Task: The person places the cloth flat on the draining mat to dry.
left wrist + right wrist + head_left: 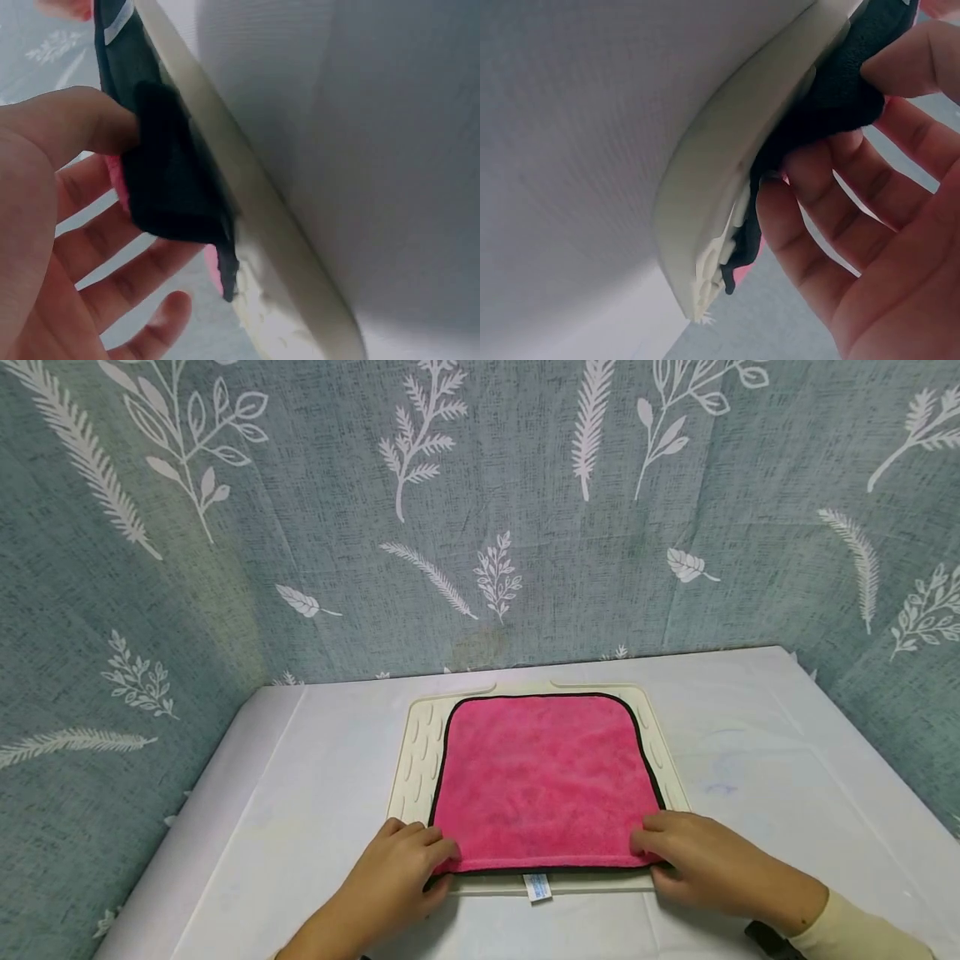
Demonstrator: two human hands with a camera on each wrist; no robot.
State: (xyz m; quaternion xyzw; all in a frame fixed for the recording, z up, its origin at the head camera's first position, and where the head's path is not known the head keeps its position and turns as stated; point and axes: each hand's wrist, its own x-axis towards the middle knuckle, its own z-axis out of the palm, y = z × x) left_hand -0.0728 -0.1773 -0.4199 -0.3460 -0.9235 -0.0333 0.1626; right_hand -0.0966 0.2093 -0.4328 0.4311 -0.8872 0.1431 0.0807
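Note:
A pink cloth (540, 777) with black edging lies spread over a cream ridged tray (416, 760). Its underside (176, 172) shows dark in the left wrist view. At the near left corner my left hand (401, 868) pinches the cloth between thumb and fingers. My right hand (705, 864) pinches the near right corner the same way, with the dark underside (840, 90) seen under the thumb in the right wrist view. A small white label (537, 887) with blue print hangs from the middle of the near edge.
The tray rests on a table with a white cover (300, 810). Behind and to the sides hangs a grey-blue curtain (525, 543) printed with white leaves. A dark band (772, 939) shows at the right wrist, beside a cream sleeve (855, 931).

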